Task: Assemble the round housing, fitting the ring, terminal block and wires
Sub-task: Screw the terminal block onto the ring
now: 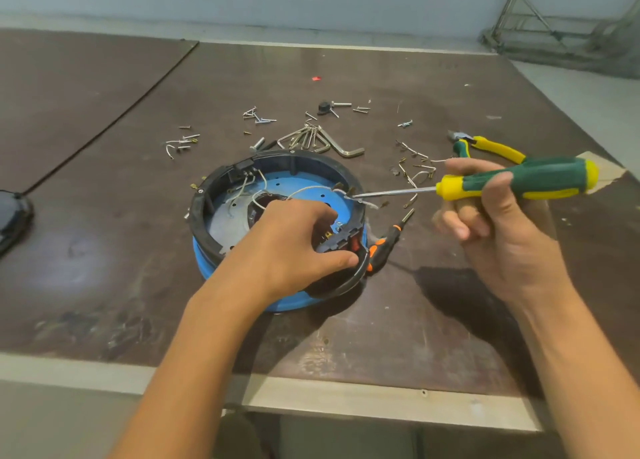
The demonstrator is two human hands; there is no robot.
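Firmly, left hand (294,240) grips ringed blue housing (202,261) (plastic); right hand (491,240), screwdriver (540,179).

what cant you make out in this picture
Head view only:
- Terminal block: mostly under the left hand gripping the ring; seating unclear.
- Screwdriver tip: lost among the wires; the right hand holds it.
- Black object: cut off by left edge.
- Screws: too small to identify.

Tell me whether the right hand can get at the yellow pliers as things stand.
Probably not yet: the pliers lie close beyond the right hand with nothing between, but its fingers are wrapped round the screwdriver.
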